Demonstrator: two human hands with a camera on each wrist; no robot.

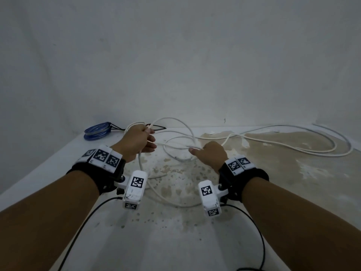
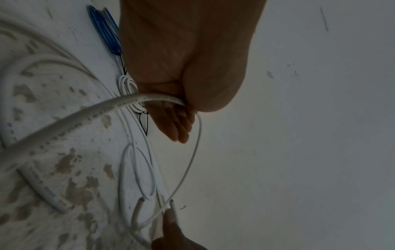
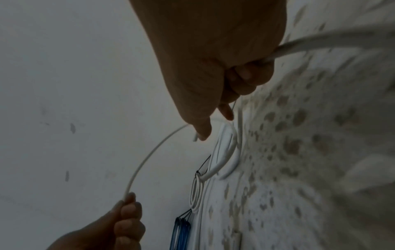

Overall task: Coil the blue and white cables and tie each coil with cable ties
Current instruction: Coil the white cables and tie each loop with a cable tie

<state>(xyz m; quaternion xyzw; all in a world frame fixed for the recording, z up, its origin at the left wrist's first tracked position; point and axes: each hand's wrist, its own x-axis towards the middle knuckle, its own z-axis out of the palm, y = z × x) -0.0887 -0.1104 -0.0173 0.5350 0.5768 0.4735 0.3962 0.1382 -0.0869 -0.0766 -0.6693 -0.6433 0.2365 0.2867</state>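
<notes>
The long white cable [image 1: 293,137] sprawls in loose loops over the stained white surface. My left hand [image 1: 150,141] grips one stretch of it, and the cable [image 2: 119,103] runs out of my fist. My right hand [image 1: 195,151] grips the cable [image 3: 316,42] further along. A raised arc of it [image 3: 149,157] spans from hand to hand. The blue cable [image 1: 97,131] lies coiled at the back left, bound with black cable ties [image 1: 115,127]. A small white coil [image 3: 197,192] with a black tie [image 3: 204,164] lies by the wall next to it.
A plain grey wall [image 1: 175,55] closes the back, where it meets the surface. The surface's left edge [image 1: 39,165] runs diagonally. Black leads [image 1: 88,218] from the wrist cameras hang under both forearms. Brown stains [image 1: 273,153] mark the right half.
</notes>
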